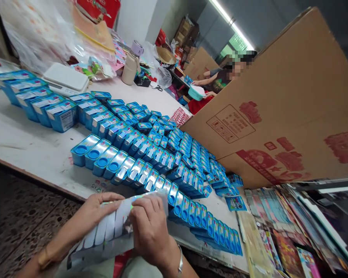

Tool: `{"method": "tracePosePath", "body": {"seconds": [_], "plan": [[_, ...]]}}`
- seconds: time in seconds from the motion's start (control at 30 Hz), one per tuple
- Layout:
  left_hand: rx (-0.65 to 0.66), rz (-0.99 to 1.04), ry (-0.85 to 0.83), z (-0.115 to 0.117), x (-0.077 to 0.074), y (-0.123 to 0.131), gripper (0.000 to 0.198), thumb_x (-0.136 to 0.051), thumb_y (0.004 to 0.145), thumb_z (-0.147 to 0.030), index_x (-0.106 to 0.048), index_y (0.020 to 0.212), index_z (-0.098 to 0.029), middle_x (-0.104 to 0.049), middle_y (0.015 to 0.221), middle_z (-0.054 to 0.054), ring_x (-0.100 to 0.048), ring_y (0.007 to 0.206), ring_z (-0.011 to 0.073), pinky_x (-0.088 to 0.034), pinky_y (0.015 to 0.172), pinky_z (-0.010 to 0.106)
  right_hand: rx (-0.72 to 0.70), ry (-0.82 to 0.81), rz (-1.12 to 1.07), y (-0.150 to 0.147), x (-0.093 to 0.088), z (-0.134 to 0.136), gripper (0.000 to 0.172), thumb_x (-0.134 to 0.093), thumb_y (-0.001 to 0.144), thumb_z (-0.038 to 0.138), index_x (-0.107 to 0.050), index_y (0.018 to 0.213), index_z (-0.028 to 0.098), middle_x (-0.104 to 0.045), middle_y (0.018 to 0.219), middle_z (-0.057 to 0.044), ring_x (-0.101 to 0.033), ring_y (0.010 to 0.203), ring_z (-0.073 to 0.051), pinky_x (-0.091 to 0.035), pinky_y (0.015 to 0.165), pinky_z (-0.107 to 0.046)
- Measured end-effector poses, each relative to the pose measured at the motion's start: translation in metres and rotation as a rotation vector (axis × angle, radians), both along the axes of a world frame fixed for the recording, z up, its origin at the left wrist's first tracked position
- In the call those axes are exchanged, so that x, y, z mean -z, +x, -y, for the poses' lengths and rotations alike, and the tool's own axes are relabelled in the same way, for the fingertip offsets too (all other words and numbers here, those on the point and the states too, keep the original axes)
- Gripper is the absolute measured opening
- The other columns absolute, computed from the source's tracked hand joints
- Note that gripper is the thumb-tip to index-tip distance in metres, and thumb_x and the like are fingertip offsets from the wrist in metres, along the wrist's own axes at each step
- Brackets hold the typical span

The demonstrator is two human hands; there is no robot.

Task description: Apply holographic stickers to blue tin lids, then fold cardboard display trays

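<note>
My left hand (94,210) grips the upper left edge of a glossy sticker sheet (110,231) held near my lap, below the table's front edge. My right hand (149,227) lies over the sheet's right part, fingers curled and pinching at its top edge. The sheet shows several white rectangular gaps in a row. Just beyond my hands stand long rows of small blue tin boxes (150,154) on the white table (26,143), some lying open with round recesses (100,156).
A large tilted cardboard box (278,112) stands at the right. Stacks of printed sheets (281,227) lie lower right. Taller blue boxes (37,100), a white scale (66,78) and a beige bottle (131,65) sit at the back. Another person (217,79) works far behind.
</note>
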State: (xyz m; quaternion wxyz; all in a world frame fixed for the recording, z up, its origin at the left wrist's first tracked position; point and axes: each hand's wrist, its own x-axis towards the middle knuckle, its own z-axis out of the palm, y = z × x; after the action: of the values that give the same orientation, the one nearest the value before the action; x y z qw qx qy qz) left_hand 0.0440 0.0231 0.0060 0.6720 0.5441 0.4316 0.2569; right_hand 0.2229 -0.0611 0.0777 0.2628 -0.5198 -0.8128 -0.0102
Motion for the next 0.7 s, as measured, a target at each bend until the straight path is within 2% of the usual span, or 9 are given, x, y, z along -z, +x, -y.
{"method": "tracePosePath", "body": {"seconds": [0.07, 0.13, 0.23, 0.27, 0.33, 0.4, 0.5, 0.6, 0.7], "plan": [[-0.126, -0.070, 0.132, -0.004, 0.014, -0.006, 0.042, -0.073, 0.072, -0.045, -0.077, 0.106, -0.019, -0.073, 0.092, 0.006, -0.066, 0.093, 0.0268, -0.051, 0.086, 0.032, -0.022, -0.122, 0.009, -0.004, -0.024, -0.005, 0.012, -0.043, 0.094, 0.011, -0.054, 0.094, 0.018, -0.063, 0.094, -0.007, -0.054, 0.088, -0.020, -0.039, 0.077, -0.036], [-0.174, -0.071, 0.199, -0.005, 0.021, -0.012, 0.047, -0.074, 0.073, -0.044, -0.075, 0.113, -0.021, -0.071, 0.093, 0.006, -0.065, 0.095, 0.0264, -0.050, 0.086, 0.031, -0.041, -0.256, -0.009, -0.008, -0.048, -0.015, 0.013, -0.042, 0.096, 0.014, -0.053, 0.093, 0.020, -0.062, 0.089, -0.005, -0.054, 0.083, -0.019, -0.040, 0.073, -0.034], [-0.070, 0.024, 0.134, -0.003, 0.020, -0.022, 0.040, -0.070, 0.078, -0.051, -0.078, 0.106, -0.024, -0.072, 0.089, 0.005, -0.064, 0.089, 0.0245, -0.049, 0.081, 0.029, -0.071, -0.411, -0.088, -0.014, -0.069, -0.043, 0.016, -0.041, 0.100, 0.020, -0.051, 0.089, 0.022, -0.061, 0.085, -0.002, -0.054, 0.079, -0.016, -0.041, 0.069, -0.030], [-0.035, 0.084, 0.096, -0.002, 0.018, -0.025, 0.045, -0.066, 0.080, -0.058, -0.078, 0.107, -0.025, -0.072, 0.085, 0.005, -0.064, 0.083, 0.0233, -0.050, 0.077, 0.028, -0.079, -0.446, -0.116, -0.016, -0.071, -0.053, 0.016, -0.041, 0.101, 0.021, -0.051, 0.087, 0.022, -0.061, 0.084, -0.001, -0.055, 0.078, -0.015, -0.041, 0.068, -0.028], [-0.011, 0.250, 0.018, 0.001, 0.013, -0.030, 0.069, -0.052, 0.078, -0.077, -0.075, 0.114, -0.023, -0.069, 0.077, 0.005, -0.059, 0.070, 0.0216, -0.048, 0.067, 0.029, -0.078, -0.485, -0.169, -0.021, -0.068, -0.073, 0.017, -0.043, 0.101, 0.021, -0.052, 0.086, 0.022, -0.061, 0.082, 0.000, -0.055, 0.076, -0.014, -0.041, 0.067, -0.026], [0.008, 0.383, -0.054, 0.001, 0.008, -0.031, 0.084, -0.045, 0.074, -0.085, -0.072, 0.119, -0.020, -0.066, 0.073, 0.005, -0.056, 0.066, 0.0211, -0.047, 0.062, 0.029, -0.061, -0.505, -0.228, -0.027, -0.062, -0.089, 0.015, -0.045, 0.100, 0.020, -0.051, 0.086, 0.021, -0.059, 0.079, 0.001, -0.054, 0.074, -0.013, -0.040, 0.065, -0.025], [0.005, 0.319, -0.074, -0.002, -0.001, -0.027, 0.066, -0.058, 0.074, -0.077, -0.075, 0.099, -0.018, -0.055, 0.063, 0.000, -0.047, 0.060, 0.0169, -0.040, 0.056, 0.025, -0.017, -0.516, -0.288, -0.034, -0.050, -0.106, 0.016, -0.046, 0.100, 0.019, -0.050, 0.084, 0.021, -0.057, 0.077, 0.003, -0.052, 0.071, -0.012, -0.038, 0.064, -0.024], [-0.078, 0.132, -0.028, -0.011, -0.005, -0.021, 0.057, -0.055, 0.081, -0.071, -0.068, 0.071, -0.017, -0.038, 0.054, -0.004, -0.033, 0.053, 0.0121, -0.027, 0.049, 0.023, 0.067, -0.469, -0.250, -0.038, -0.035, -0.117, 0.017, -0.045, 0.101, 0.021, -0.049, 0.084, 0.021, -0.057, 0.077, 0.003, -0.052, 0.071, -0.013, -0.037, 0.064, -0.025], [-0.134, 0.043, 0.011, -0.021, -0.003, -0.018, 0.056, -0.050, 0.086, -0.068, -0.065, 0.068, -0.018, -0.032, 0.053, -0.006, -0.031, 0.052, 0.0121, -0.024, 0.050, 0.024, 0.187, -0.352, -0.108, -0.040, -0.019, -0.126, 0.017, -0.044, 0.101, 0.023, -0.051, 0.085, 0.021, -0.059, 0.084, -0.001, -0.053, 0.079, -0.016, -0.038, 0.068, -0.029]]}}
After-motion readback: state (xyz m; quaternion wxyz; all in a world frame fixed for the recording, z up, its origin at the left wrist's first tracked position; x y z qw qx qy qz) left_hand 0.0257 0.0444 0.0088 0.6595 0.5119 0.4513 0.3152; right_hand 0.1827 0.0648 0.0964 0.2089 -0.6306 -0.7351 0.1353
